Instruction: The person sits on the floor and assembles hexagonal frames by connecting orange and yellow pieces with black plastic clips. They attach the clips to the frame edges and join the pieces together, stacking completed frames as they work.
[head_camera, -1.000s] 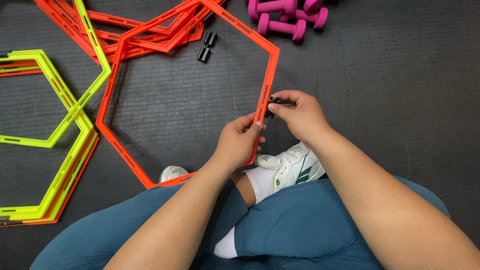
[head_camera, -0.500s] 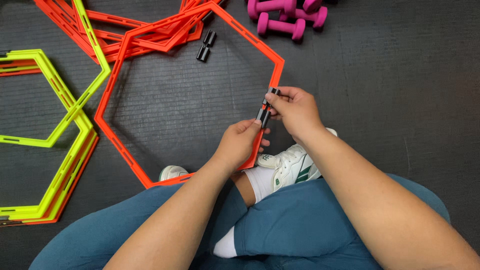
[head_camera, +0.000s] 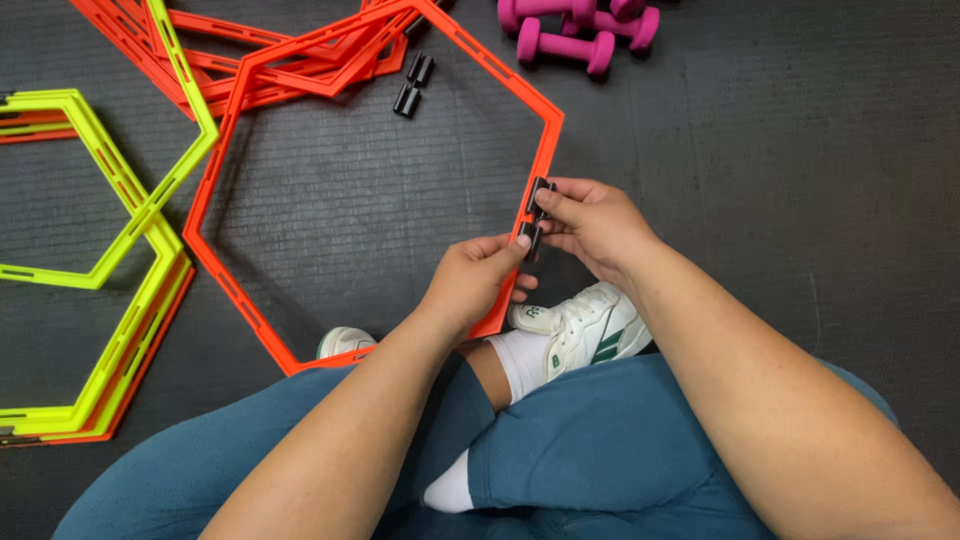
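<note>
Both hands pinch a black clip (head_camera: 536, 212) on the orange hexagon (head_camera: 545, 160), left hand (head_camera: 478, 282) and right hand (head_camera: 597, 226) half hiding it

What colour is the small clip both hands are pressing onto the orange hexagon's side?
Black, seen in the head view: the clip sits on the orange hexagon.

I count two hands: left (head_camera: 475, 285), right (head_camera: 595, 222). One black clip (head_camera: 537, 212) sits between them, two more clips (head_camera: 414, 84) at eleven o'clock. Yellow hexagons (head_camera: 150, 200): two in sight. Pink dumbbells (head_camera: 568, 45): at least three at twelve. Orange hexagons (head_camera: 545, 160): one whole, the pile beyond I cannot count.
</note>
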